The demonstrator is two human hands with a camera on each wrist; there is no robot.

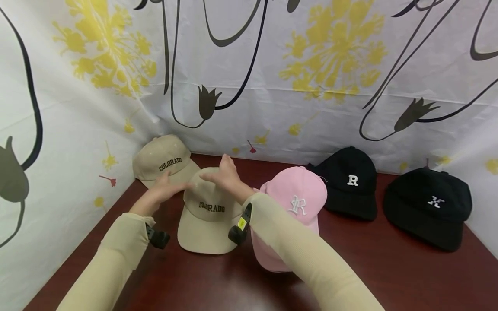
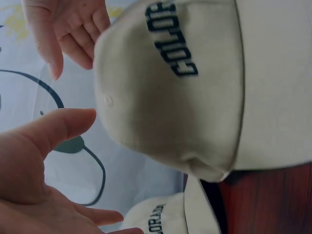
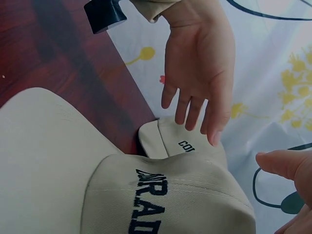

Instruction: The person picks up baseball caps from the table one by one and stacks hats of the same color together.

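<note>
A beige COLORADO baseball cap (image 1: pixel 210 224) sits on the dark red table, its brim toward me. My left hand (image 1: pixel 164 191) is held at the left of its crown, fingers spread; the left wrist view shows a gap between thumb and cap. Over the crown's right side is my right hand (image 1: pixel 227 175), its fingers extended. In the right wrist view only the thumb and part of that hand show, apart from the cap (image 3: pixel 165 200). A second beige COLORADO cap (image 1: pixel 165 157) lies behind, at the back left corner. Neither hand grips anything.
A pink cap (image 1: pixel 292 194) sits right of the front beige cap, partly behind my right forearm. Two black caps, one with an R (image 1: pixel 350 183) and one with another emblem (image 1: pixel 428 205), stand farther right. Patterned white cloth (image 1: pixel 241 56) hangs behind and beside the table (image 1: pixel 183 280).
</note>
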